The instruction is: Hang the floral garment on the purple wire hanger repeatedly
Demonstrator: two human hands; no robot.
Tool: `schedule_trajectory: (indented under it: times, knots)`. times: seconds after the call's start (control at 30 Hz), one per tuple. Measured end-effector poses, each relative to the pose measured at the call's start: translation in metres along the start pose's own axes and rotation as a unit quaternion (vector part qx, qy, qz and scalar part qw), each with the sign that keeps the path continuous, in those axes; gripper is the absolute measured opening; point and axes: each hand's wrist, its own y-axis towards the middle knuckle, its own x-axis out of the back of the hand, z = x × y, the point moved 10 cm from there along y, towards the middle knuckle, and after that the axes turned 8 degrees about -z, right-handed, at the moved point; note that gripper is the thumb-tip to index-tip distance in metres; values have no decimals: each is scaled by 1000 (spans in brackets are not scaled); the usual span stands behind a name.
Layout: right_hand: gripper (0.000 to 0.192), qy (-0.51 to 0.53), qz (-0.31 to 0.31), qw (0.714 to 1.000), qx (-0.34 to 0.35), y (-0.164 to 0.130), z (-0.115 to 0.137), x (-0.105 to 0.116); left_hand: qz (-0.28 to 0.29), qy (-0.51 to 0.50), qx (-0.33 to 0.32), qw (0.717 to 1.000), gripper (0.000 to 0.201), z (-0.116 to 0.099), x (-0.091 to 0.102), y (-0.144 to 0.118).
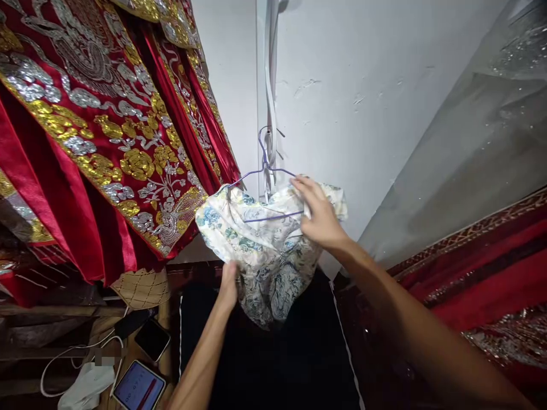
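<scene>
1. Reaching forward and slightly down, two bare forearms converge on a floral garment (256,245), cream with blue and green flowers, at the centre of the view.
2. The left hand (229,283) is low at the garment's left edge, its forearm rising from the bottom of the view. The thumb lies on the near side and the other fingers are hidden; the hand is gripping the cloth.
3. The right hand (319,215) is higher, its arm slanting in from the lower right. Its back faces up, with fingers bent over the garment's right shoulder, fingertips at the top edge. It touches the cloth, but I cannot tell whether it is gripping.
4. The garment is on a thin purple hanger (276,216), whose hook rises beside a white cable (270,74) running down a pale wall (354,85).
5. Left of the garment hangs red cloth (141,165) embroidered in gold and silver.
</scene>
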Motion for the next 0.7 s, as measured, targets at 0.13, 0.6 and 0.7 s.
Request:
schedule_trajectory:
  times: [0.13, 0.6, 0.7]
  knots:
    - [89, 208, 148, 966, 32, -13, 50, -49, 22, 61, -20, 998, 74, 20, -19, -12]
    - [31, 372, 69, 833, -404, -200, -28, -131, -15, -27, 58, 998, 66, 31, -15, -45]
    - [31, 343, 74, 852, -389, -191, -25, -122, -20, 8, 22, 1000, 64, 26, -14, -46]
